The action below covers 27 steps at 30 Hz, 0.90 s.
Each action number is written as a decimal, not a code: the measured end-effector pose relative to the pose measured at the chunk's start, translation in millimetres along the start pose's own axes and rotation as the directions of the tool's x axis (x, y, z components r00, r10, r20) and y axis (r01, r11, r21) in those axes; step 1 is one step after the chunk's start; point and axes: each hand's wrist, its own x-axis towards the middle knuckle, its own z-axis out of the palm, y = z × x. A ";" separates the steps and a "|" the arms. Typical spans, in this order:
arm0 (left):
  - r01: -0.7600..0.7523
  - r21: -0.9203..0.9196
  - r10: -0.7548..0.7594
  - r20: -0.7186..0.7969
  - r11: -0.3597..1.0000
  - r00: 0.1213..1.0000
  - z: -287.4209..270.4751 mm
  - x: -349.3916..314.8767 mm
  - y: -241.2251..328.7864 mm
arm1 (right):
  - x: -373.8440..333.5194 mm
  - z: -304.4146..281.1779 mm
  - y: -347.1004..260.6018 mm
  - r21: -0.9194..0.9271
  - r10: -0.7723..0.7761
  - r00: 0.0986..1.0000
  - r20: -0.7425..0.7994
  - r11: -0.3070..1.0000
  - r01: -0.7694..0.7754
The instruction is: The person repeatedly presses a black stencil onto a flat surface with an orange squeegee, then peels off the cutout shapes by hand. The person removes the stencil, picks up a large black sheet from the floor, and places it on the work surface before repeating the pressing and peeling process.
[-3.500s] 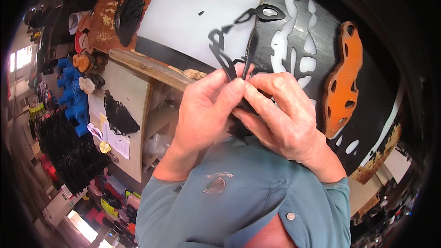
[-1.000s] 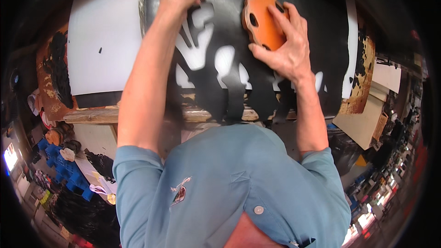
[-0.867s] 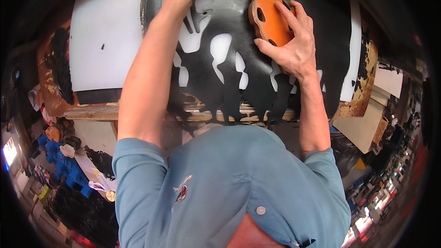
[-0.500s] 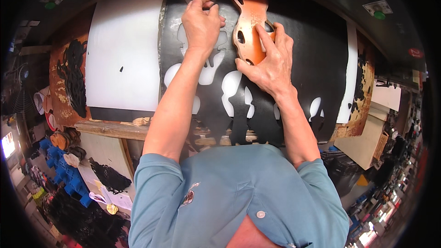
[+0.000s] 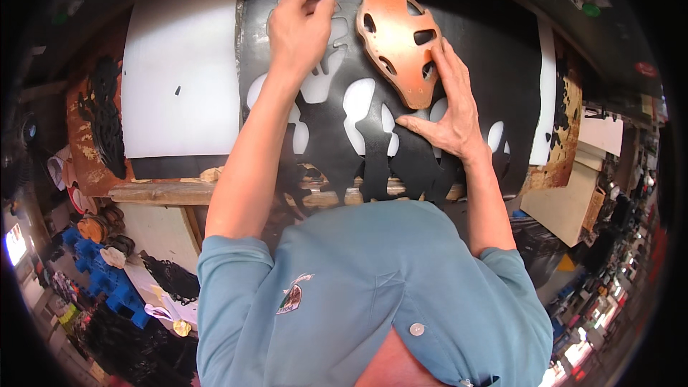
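Note:
An orange, sole-shaped cutting die (image 5: 398, 44) with several openings lies on a black sheet (image 5: 494, 64). My right hand (image 5: 456, 104) is spread at the die's near end. Its fingers are stretched along the die's right edge, and the thumb lies apart, just below the tip. Left of the die, my left hand (image 5: 301, 34) is over the cut-out part of the sheet, fingers loosely bent and thumb and index finger apart. Nothing shows between them. White shows through the sole-shaped holes (image 5: 358, 111) in the black sheet.
A white board (image 5: 183, 64) lies to the left, with a heap of black scraps (image 5: 106, 115) beyond it. A wooden rail (image 5: 165, 193) runs along the near edge. Green buttons (image 5: 590, 9) sit on the dark machine part above. Blue crates (image 5: 107, 279) stand lower left.
The die's near end has come closer and swung right. My right hand has shifted from the die's top to its right edge. My left thumb and index finger have parted.

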 end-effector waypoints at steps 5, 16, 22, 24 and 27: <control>0.039 -0.104 -0.028 0.105 0.994 0.994 -28.9 -123.5 24.6 | -19.7 11.5 5.0 -0.061 -0.072 0.985 -0.159 0.996 0.063; -0.510 0.206 0.483 0.166 0.835 0.860 1.6 -247.8 4.2 | -4.0 14.2 -5.1 -0.032 -0.105 0.975 -0.193 0.994 0.101; -0.615 0.225 0.619 0.060 0.756 0.783 -10.2 -240.2 -2.0 | -27.0 -87.9 -10.4 0.242 0.114 0.671 -0.732 0.965 0.101; -0.609 0.258 0.612 0.079 0.750 0.787 -5.0 -236.4 -1.6 | -27.7 -137.6 8.0 0.104 0.065 0.594 -0.802 0.994 0.031; -0.623 0.260 0.636 0.042 0.738 0.771 7.0 -232.7 -0.1 | -27.6 -168.0 35.5 -0.221 -0.155 0.635 -0.757 0.975 -0.024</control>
